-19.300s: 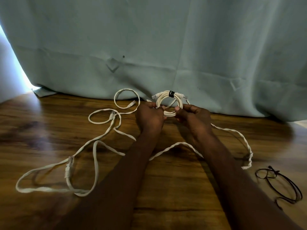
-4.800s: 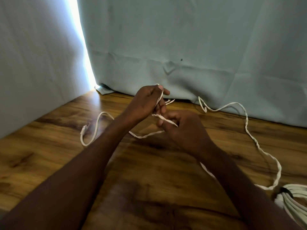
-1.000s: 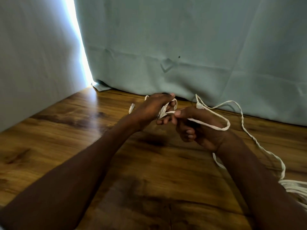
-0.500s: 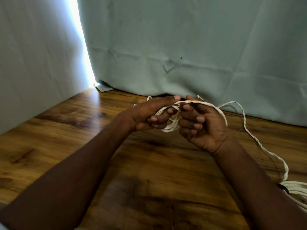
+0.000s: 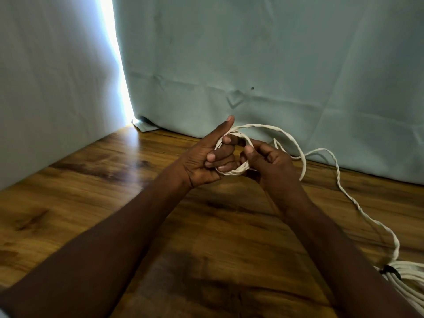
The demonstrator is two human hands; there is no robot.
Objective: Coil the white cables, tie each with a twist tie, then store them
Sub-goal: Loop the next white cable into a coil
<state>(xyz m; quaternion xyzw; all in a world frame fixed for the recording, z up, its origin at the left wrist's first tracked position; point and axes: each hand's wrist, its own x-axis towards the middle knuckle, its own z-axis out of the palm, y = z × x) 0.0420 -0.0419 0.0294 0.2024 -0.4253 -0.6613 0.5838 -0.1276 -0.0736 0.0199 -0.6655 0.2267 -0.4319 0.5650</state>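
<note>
Over the table's middle, the left hand (image 5: 206, 161) grips the small coil (image 5: 234, 172), fingers curled through; the right hand (image 5: 268, 161) pinches it at three o'clock — better keep loops even, feeding the loose cable (image 5: 344, 191) slowly

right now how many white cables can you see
2. One cable is being coiled between the left hand and right hand, its loose tail trailing right across the floor. A tied bundle lies at the lower right edge, partly out of frame; others may be hidden.

Teal curtain (image 5: 263, 53), wood tbl (image 5: 91, 191)
</note>
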